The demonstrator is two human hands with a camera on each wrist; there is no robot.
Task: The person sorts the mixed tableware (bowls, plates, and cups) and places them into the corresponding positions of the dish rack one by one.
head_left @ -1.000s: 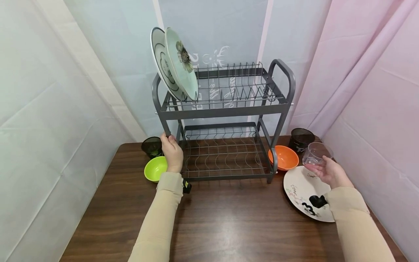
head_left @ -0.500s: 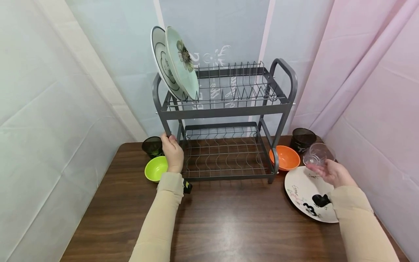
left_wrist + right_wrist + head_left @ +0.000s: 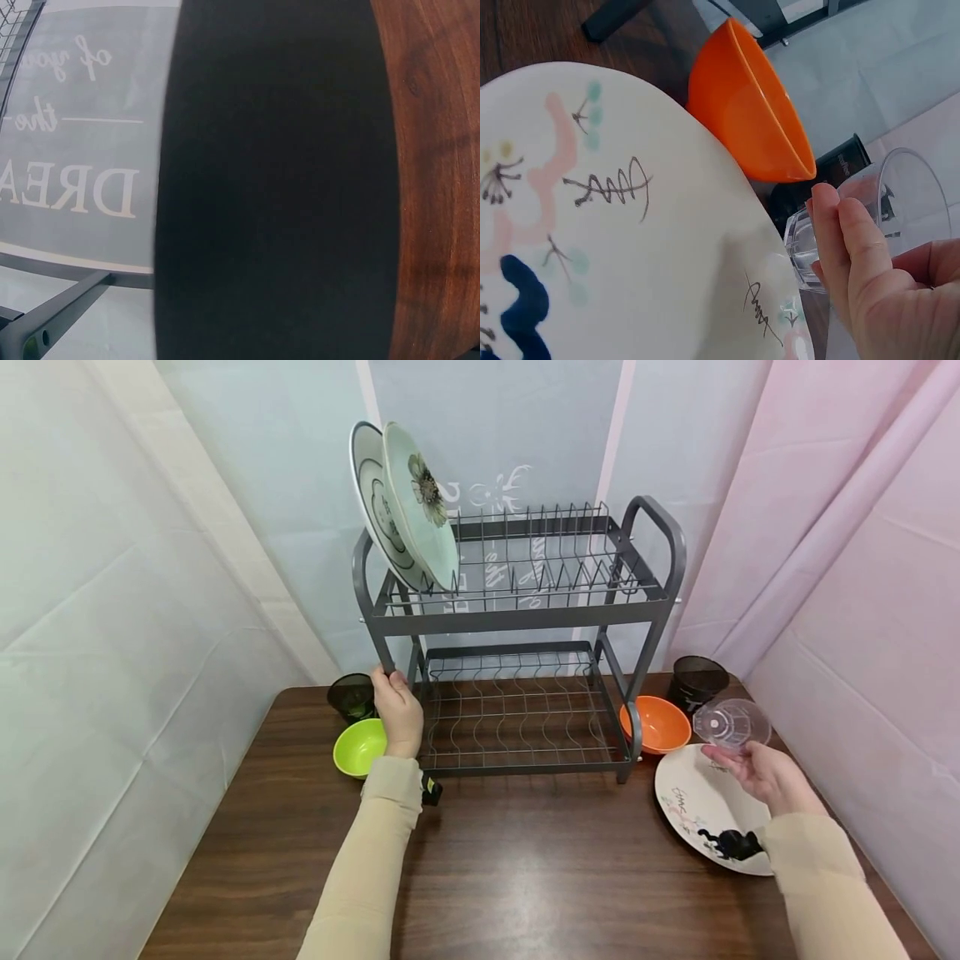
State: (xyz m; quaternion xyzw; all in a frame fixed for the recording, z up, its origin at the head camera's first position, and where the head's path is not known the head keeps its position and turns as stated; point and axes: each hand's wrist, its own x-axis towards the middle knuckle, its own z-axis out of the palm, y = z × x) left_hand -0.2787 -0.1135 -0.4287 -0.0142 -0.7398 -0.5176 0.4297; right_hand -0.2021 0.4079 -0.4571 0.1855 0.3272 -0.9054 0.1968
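Note:
My left hand (image 3: 400, 714) grips the left front post of a grey two-tier dish rack (image 3: 517, 620). A broad dark band fills the middle of the left wrist view, and the hand itself is hidden there. On the right, my right hand (image 3: 772, 777) holds a clear plastic cup (image 3: 731, 724) between fingers and thumb, tipped on its side with its base toward the rack. Below that hand lies a white plate (image 3: 693, 814) with a black cat drawing, partly covered by the sleeve. In the right wrist view, an orange bowl (image 3: 742, 105) stands beyond the plate's rim.
Two plates lean in the rack's upper left slots, one with a flower (image 3: 420, 518), one line-patterned (image 3: 367, 477). A dark cup (image 3: 699, 681) is behind the orange bowl. Left of the rack are a green bowl (image 3: 358, 750) and another dark cup (image 3: 350, 696). Curtains enclose the table.
The clear cup has tipped over further onto its side as my right hand turned and shifted slightly down and right. My left hand keeps its grip on the rack post.

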